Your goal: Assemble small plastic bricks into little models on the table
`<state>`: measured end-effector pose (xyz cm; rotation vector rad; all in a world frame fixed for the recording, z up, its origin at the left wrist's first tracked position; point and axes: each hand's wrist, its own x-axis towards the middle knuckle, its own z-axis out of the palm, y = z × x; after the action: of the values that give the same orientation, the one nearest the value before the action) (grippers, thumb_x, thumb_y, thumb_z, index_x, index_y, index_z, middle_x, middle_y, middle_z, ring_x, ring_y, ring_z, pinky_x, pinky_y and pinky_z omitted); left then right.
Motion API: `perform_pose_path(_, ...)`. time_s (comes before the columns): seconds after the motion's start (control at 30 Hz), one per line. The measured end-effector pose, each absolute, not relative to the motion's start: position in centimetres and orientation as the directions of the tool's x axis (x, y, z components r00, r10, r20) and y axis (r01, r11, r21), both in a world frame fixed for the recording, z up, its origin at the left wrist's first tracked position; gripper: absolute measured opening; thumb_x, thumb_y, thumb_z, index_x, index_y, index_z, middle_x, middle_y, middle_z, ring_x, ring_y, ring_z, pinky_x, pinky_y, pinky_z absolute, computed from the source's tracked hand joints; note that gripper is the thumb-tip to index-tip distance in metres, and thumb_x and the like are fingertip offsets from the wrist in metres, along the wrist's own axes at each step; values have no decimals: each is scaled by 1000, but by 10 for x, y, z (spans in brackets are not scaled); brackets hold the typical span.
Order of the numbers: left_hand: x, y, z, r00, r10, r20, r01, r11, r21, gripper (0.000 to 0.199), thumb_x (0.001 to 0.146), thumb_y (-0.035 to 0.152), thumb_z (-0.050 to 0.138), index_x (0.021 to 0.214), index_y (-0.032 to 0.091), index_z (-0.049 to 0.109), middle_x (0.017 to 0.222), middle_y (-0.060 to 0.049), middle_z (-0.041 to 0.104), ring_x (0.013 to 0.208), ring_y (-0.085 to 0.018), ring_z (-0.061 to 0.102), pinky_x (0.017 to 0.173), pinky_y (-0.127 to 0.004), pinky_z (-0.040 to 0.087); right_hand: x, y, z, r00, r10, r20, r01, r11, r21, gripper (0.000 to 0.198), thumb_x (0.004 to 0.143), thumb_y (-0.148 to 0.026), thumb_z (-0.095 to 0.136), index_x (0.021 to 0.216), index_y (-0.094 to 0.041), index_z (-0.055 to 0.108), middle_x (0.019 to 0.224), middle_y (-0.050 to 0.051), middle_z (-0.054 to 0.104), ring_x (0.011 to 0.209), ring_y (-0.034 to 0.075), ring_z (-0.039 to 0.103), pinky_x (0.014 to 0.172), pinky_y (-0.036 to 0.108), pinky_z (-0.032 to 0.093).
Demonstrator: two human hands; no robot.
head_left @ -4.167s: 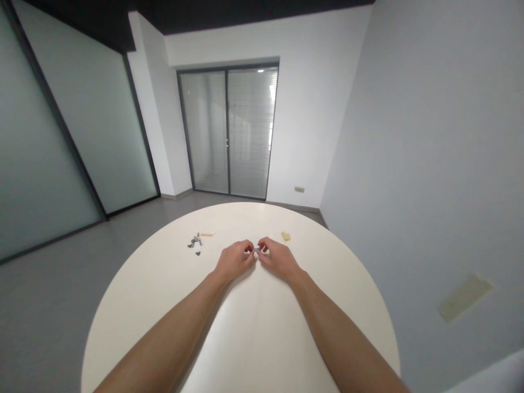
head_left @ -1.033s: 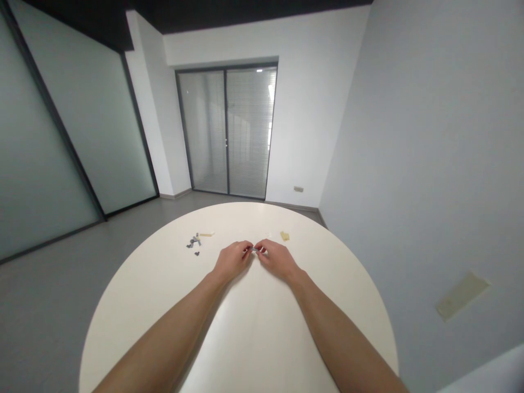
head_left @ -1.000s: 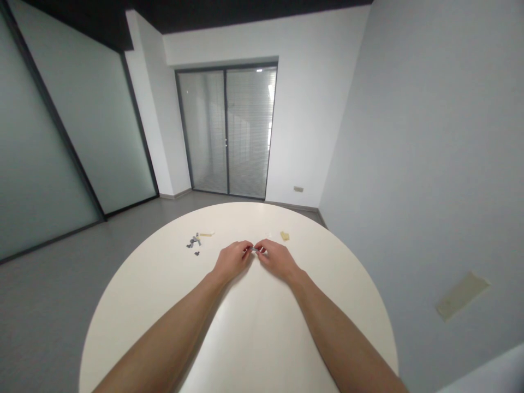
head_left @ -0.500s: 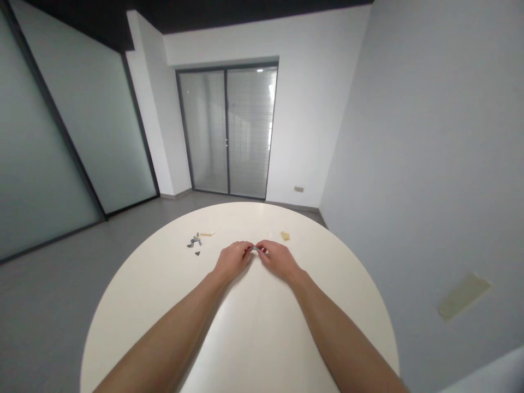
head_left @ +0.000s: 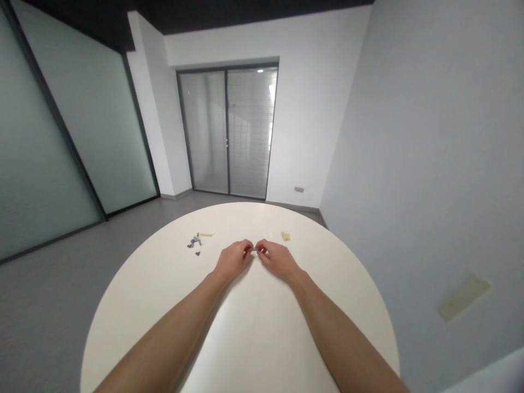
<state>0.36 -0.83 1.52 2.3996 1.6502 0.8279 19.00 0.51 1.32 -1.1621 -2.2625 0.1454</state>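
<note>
Between my two hands is a small grey piece [head_left: 254,249], too small to tell its kind. My left hand [head_left: 235,257] pinches its left end, with the fingers closed. From the other side my right hand [head_left: 278,256] pinches the right end. The fingers of both hands cover most of the piece. To the left lies a little pile of small grey and dark pieces [head_left: 194,240]. A single dark piece [head_left: 197,253] rests just in front of that pile.
All of this is on a round white table [head_left: 135,311]. A thin yellowish strip [head_left: 207,234] lies beyond the pile. Crumpled yellowish scraps [head_left: 285,236] lie beyond my right hand, near a faint clear bit [head_left: 269,234]. A wall [head_left: 421,164] stands to the right.
The fingertips of both hands have shifted slightly around the small grey piece, and a little more of it shows. The other things lie where they were.
</note>
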Motion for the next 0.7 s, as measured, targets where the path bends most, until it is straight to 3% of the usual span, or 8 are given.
perform_pose_path(0.7, 2, -6, 11, 291, 886, 361, 835, -419, 356, 22, 92, 28, 47, 103, 25, 66, 102, -4, 70, 96, -18, 61, 77, -26, 45, 190, 7, 11, -449, 789, 419, 724, 597, -347, 12, 92, -28, 54, 99, -23, 62, 92, 2, 69, 84, 14, 62, 75, 25, 42)
